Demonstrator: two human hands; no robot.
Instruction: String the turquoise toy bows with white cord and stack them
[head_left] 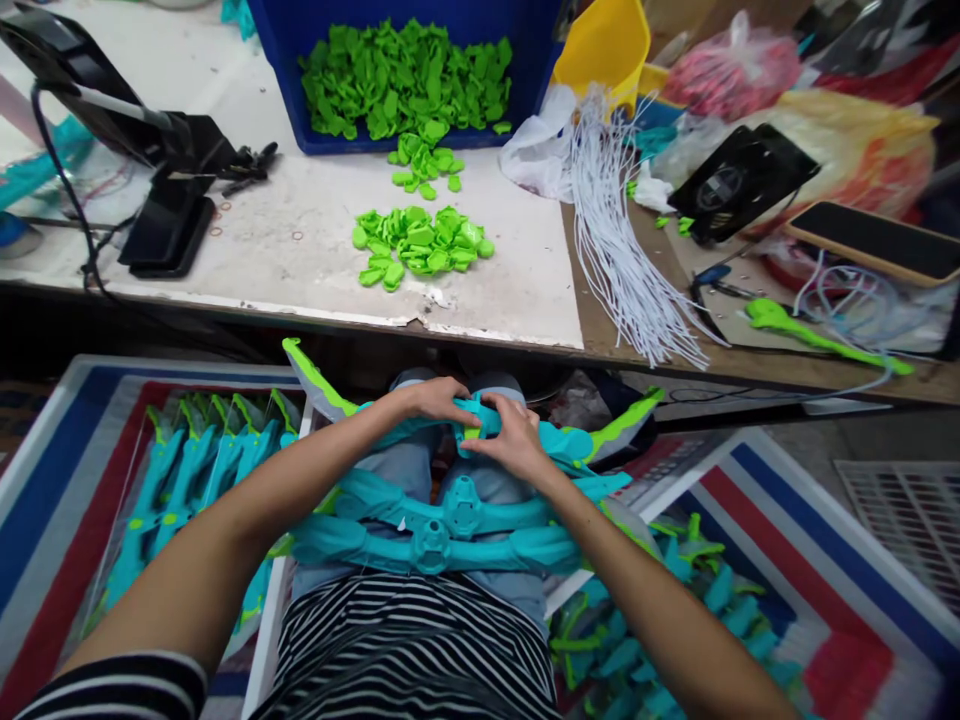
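A teal toy bow (562, 440) with grey and lime-green tips lies across my lap, its middle between my two hands. My left hand (441, 402) grips the left side of its centre piece, fingers closed round it. From the right, my right hand (516, 438) pinches the same centre piece with thumb and fingers. A small lime-green part (471, 434) shows at the centre between my thumbs; whether it is fixed there I cannot tell. Nearer my body, a second toy bow (463, 508) and a third toy bow (433, 547) rest on my thighs, apart from both hands.
Lime-green plastic pieces (424, 240) lie piled on the worktable (300, 270), below a blue bin (289, 90) of more. White cords (611, 230) hang over the table edge. Crates of bows flank me, a left crate (67, 480) and a right crate (810, 520).
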